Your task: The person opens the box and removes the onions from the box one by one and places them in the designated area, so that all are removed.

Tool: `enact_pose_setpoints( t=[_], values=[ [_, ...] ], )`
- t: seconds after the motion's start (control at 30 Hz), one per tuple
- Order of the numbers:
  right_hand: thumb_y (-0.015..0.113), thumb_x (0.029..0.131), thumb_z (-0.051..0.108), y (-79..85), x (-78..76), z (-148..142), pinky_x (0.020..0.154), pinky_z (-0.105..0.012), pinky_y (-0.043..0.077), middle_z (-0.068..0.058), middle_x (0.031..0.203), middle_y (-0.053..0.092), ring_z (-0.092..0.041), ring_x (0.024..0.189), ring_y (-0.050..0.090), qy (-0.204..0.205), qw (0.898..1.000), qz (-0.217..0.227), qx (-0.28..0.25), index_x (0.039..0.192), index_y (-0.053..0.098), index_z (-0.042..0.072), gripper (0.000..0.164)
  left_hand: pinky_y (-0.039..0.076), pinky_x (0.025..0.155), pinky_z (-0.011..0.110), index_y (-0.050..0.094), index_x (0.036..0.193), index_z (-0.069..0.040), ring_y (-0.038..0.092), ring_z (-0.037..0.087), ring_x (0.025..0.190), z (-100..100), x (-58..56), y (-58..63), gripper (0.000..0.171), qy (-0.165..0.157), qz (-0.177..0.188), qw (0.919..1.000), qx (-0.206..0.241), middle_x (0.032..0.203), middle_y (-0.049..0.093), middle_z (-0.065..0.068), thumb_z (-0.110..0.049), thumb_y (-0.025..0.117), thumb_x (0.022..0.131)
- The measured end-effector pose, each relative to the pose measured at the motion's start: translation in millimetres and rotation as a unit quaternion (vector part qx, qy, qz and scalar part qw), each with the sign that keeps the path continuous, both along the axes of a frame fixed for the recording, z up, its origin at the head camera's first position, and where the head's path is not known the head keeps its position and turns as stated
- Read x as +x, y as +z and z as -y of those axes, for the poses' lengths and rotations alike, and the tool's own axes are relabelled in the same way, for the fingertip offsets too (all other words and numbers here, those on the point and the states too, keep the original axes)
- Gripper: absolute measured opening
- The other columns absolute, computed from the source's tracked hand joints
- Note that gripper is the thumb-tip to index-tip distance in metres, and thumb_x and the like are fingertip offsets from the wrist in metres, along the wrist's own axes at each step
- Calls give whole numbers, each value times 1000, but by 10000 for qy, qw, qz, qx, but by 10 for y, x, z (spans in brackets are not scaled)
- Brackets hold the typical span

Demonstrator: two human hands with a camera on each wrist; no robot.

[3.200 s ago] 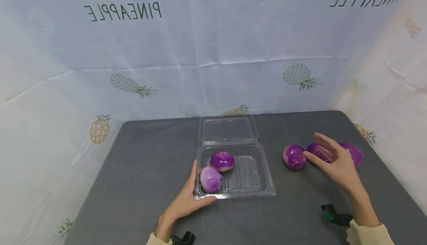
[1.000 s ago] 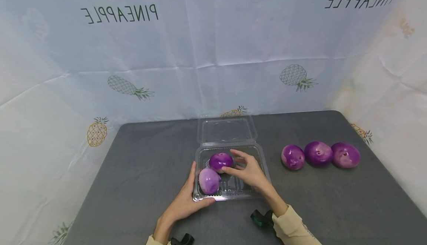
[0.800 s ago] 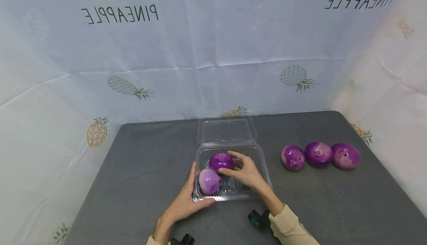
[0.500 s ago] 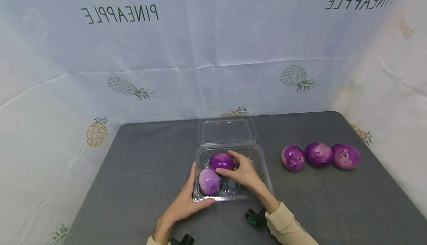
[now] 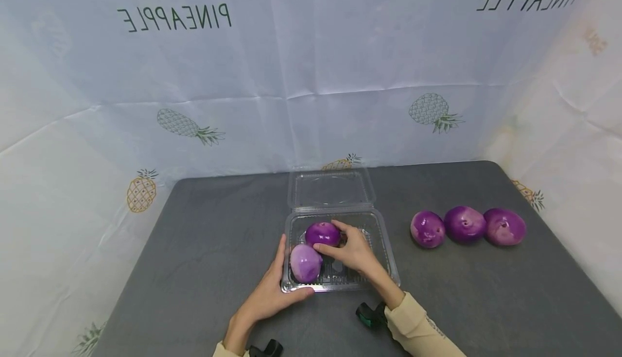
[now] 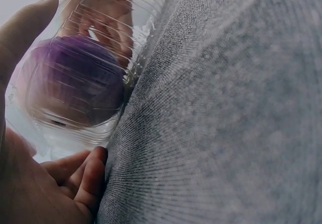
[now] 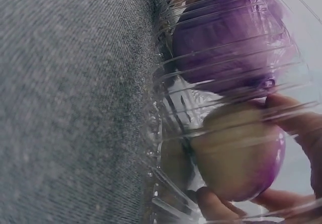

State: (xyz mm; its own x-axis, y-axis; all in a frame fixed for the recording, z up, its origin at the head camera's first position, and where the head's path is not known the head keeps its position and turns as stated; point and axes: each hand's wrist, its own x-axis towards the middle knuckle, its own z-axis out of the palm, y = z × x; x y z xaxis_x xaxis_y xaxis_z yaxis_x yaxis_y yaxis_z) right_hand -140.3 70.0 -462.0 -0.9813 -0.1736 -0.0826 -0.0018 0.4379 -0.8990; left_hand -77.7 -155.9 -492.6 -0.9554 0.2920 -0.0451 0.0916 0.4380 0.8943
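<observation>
A clear plastic clamshell container [image 5: 362,287] lies on the grey table with its lid laid back. Inside are two purple-and-white turnips, a paler front-left turnip [image 5: 305,264] and a darker rear turnip [image 5: 322,233]. My right hand [image 5: 353,250] reaches into the tray and holds the rear turnip's right side between thumb and fingers, as the right wrist view shows from below. My left hand [image 5: 272,291] holds the container's front-left corner, thumb along the front rim, fingers along the left wall. Through the plastic, the left wrist view shows a turnip [image 6: 75,80] beside that hand.
To the right, three more purple turnips stand in a row: a left one [image 5: 427,229], a middle one [image 5: 464,224] and a right one [image 5: 504,227]. The open lid [image 5: 332,188] reaches toward the table's back edge. A pineapple-print curtain [image 5: 316,65] hangs behind.
My right hand has come from the right-hand row of turnips into the container, then slid slightly left around the rear turnip. The left hand and the turnips look unmoved.
</observation>
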Motion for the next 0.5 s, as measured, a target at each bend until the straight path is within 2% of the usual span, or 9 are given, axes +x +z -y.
enact_pose_setpoints(
  t=[0.33, 0.5],
  values=[
    [87, 81, 18, 16, 2, -16, 92, -45, 60, -31, 136, 61, -40, 114, 70, -45, 9994, 1, -356, 146, 47, -11, 81, 25, 121, 65, -9, 165, -14, 38, 37, 150, -7, 3, 23, 132, 0, 39, 10000, -23, 165, 33, 19, -34, 89, 78],
    [89, 79, 16, 32, 23, -39, 93, -46, 60, -32, 139, 57, -43, 115, 69, -82, 9995, -44, -311, 146, 49, -8, 81, 26, 121, 64, -9, 165, -14, 37, 36, 151, -8, 5, 29, 132, 11, 58, 10000, -80, 166, 33, 18, -34, 88, 78]
  ],
)
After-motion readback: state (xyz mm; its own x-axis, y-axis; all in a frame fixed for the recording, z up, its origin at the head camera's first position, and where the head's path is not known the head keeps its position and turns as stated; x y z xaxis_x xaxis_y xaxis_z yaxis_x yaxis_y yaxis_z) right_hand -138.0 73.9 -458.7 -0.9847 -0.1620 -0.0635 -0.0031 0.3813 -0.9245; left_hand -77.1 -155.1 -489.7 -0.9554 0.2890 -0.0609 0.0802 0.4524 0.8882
